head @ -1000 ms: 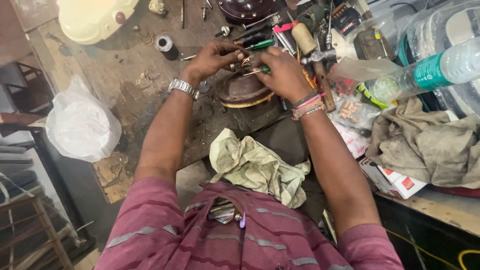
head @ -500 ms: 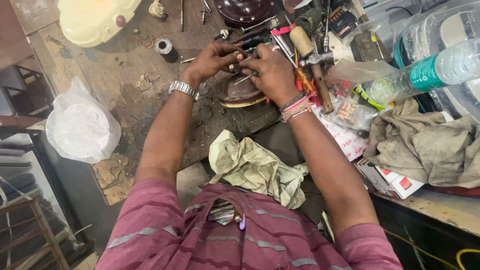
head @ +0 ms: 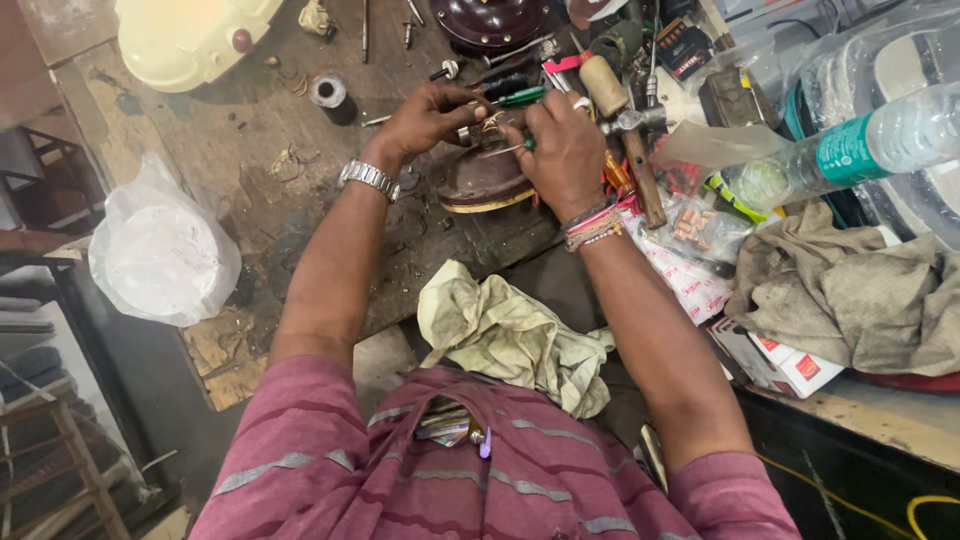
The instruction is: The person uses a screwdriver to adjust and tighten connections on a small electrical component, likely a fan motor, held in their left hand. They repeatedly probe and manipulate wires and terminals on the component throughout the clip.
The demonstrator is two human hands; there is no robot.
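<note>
— What are the hands doing?
— The left hand [head: 432, 117] pinches thin wires [head: 490, 122] with nearly closed fingers, above the brown round part [head: 482, 180] on the workbench [head: 240, 170].
— And the right hand [head: 566, 152]?
— Curled tight around a small green-tipped tool [head: 527, 143] (mostly hidden), its palm touching the part.

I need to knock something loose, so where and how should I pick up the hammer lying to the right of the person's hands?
Grip the hammer by its brown wooden handle, near the lower free end, coming from above. The handle lies flat, pointing toward the person, and its end rests on the packets, away from the right hand. The metal head sits among crowded tools, so it is harder to reach.
</note>
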